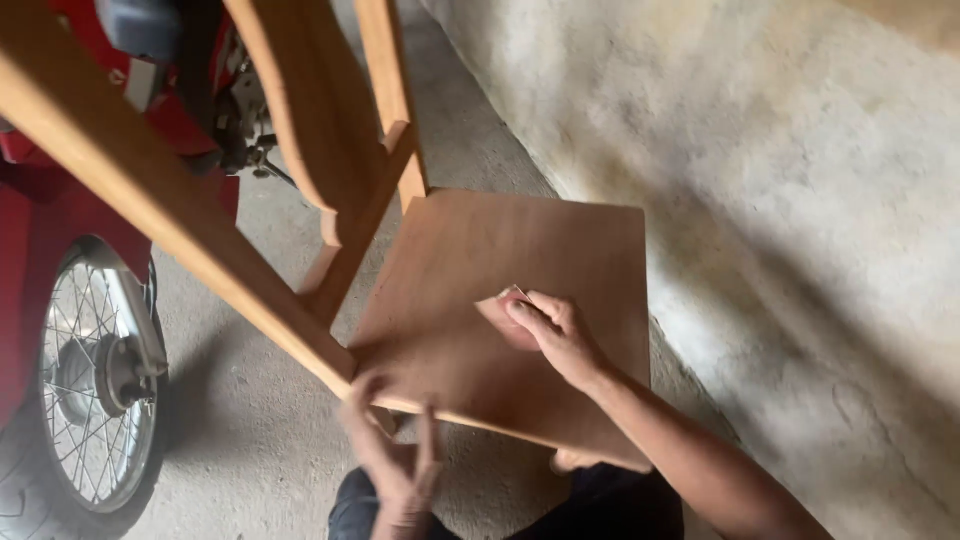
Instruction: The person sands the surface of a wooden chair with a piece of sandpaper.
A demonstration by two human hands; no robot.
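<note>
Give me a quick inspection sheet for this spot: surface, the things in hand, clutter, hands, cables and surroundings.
Surface: bare concrete floor, grey and dusty.
Things in hand: wooden chair seat, flat and brown; small sheet of sandpaper pressed on it.
Clutter: nothing seen.
Hands: right hand flat on the sandpaper; left hand, blurred, at the seat's near edge by the chair frame.
Cables: nothing seen.
Surroundings: red motorbike with spoked wheel at left; rough plastered wall at right.
</note>
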